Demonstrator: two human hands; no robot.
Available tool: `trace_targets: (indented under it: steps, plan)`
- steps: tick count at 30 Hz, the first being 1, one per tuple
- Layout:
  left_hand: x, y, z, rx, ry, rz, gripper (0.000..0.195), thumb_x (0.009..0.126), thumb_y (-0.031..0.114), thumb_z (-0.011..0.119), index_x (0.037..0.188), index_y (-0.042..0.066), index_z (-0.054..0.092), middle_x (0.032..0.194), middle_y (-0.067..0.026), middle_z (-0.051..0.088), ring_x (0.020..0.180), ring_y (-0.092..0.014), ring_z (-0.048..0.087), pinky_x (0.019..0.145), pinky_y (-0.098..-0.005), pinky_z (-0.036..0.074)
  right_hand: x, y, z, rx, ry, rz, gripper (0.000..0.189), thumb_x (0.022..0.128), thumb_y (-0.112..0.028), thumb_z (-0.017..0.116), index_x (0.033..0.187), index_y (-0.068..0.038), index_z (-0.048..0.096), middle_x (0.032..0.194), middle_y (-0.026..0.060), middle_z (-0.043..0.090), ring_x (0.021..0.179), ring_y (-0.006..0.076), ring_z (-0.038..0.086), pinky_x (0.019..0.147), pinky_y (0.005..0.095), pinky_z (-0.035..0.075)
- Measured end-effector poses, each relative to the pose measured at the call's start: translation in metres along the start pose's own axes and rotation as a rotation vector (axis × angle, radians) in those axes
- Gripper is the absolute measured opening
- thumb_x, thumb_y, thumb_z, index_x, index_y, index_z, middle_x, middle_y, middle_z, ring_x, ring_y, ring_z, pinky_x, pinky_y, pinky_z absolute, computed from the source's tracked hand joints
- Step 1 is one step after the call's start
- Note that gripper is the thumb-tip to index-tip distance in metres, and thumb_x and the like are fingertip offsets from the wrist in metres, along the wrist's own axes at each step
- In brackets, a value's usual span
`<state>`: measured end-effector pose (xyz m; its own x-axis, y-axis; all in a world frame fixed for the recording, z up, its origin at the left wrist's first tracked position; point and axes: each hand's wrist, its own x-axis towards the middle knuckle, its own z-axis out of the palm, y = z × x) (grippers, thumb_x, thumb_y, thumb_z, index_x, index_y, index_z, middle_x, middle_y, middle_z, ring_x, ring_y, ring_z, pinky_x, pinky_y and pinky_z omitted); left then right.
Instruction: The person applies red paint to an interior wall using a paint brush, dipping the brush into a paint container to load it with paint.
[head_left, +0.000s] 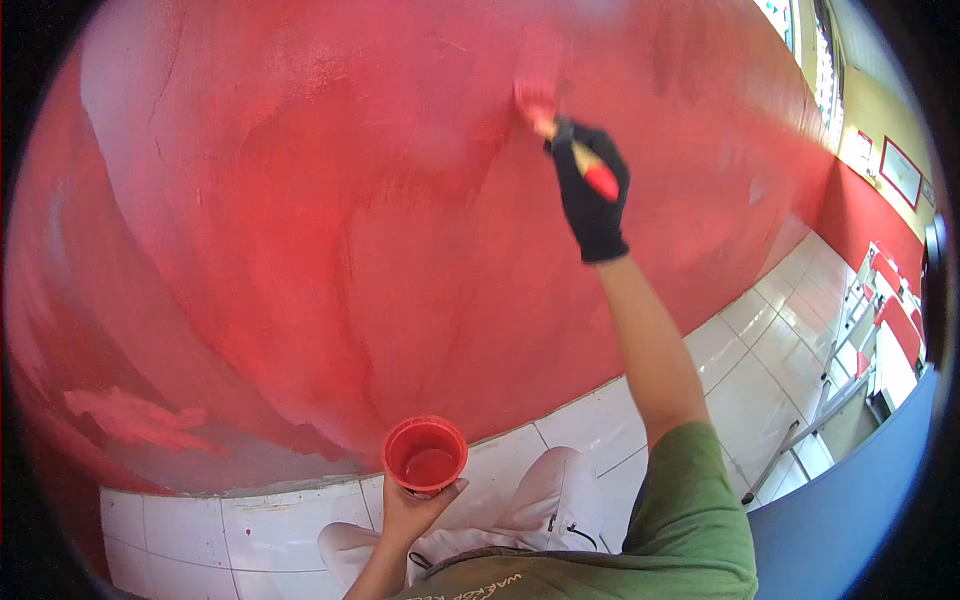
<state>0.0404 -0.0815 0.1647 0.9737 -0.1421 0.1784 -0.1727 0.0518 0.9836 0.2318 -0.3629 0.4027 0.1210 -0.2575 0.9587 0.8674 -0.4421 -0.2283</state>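
Note:
In a black glove, my right hand grips a paintbrush with a wooden handle and a red tip. Its bristles, coated in red, press against the red wall high in the view. My bare left hand holds a red plastic cup low near the foot of the wall. Some red paint lies in the bottom of the cup. Wet-looking red covers much of the wall, with paler and greyish patches at the left and lower left.
White floor tiles with a few red drips run along the wall's foot. To the right stand red and white chairs with metal legs. A blue surface curves along the lower right. Windows and a framed board show at upper right.

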Motion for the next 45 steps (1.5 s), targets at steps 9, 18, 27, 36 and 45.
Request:
trace_targets:
  steps: [9, 18, 27, 36, 45]
  plan:
    - [-0.004, 0.002, -0.008, 0.013, 0.03, 0.007, 0.064, 0.061, 0.005, 0.081, 0.115, 0.002, 0.045, 0.108, -0.0104, 0.057, 0.098, -0.018, 0.057, 0.079, -0.0302, 0.049, -0.025, -0.035, -0.032, 0.108, -0.259, 0.4, 0.003, 0.081, -0.004, 0.061, 0.083, -0.001, 0.062, 0.075, 0.0038, 0.062, 0.069, 0.0082, 0.057, 0.062, 0.0247, 0.046]
    - [-0.004, 0.005, -0.001, -0.025, 0.091, 0.065, 0.05, 0.063, -0.002, 0.076, 0.106, 0.002, 0.05, 0.085, -0.0045, 0.062, 0.079, -0.013, 0.06, 0.069, -0.0274, 0.05, 0.095, -0.031, 0.001, 0.166, -0.024, -0.045, 0.009, 0.083, -0.011, 0.061, 0.084, -0.001, 0.061, 0.072, 0.0008, 0.06, 0.067, 0.0075, 0.054, 0.06, 0.0231, 0.044]
    - [-0.007, -0.003, -0.007, -0.044, 0.022, 0.0, 0.067, 0.061, 0.006, 0.081, 0.116, 0.002, 0.043, 0.111, -0.0104, 0.055, 0.102, -0.018, 0.055, 0.083, -0.0311, 0.047, -0.082, -0.027, -0.023, 0.001, -0.073, 0.309, 0.008, 0.082, -0.004, 0.061, 0.089, 0.0, 0.063, 0.08, 0.0043, 0.062, 0.07, 0.0106, 0.058, 0.064, 0.0249, 0.047]
    - [-0.009, -0.005, 0.0, -0.012, -0.005, -0.042, 0.067, 0.06, 0.007, 0.082, 0.115, 0.002, 0.045, 0.111, -0.0104, 0.055, 0.101, -0.019, 0.056, 0.082, -0.0311, 0.048, 0.059, -0.033, 0.008, 0.085, -0.015, -0.039, 0.013, 0.086, -0.013, 0.059, 0.08, -0.002, 0.062, 0.074, 0.0031, 0.063, 0.067, 0.0092, 0.058, 0.061, 0.024, 0.045]
    - [-0.009, 0.004, 0.005, 0.004, 0.059, 0.093, 0.048, 0.065, -0.003, 0.075, 0.106, 0.001, 0.051, 0.086, -0.0054, 0.062, 0.078, -0.013, 0.061, 0.07, -0.0271, 0.05, -0.085, -0.059, -0.004, 0.203, 0.051, 0.492, 0.008, 0.085, -0.007, 0.059, 0.082, 0.0, 0.06, 0.079, 0.0052, 0.063, 0.07, 0.0095, 0.058, 0.065, 0.0254, 0.047]
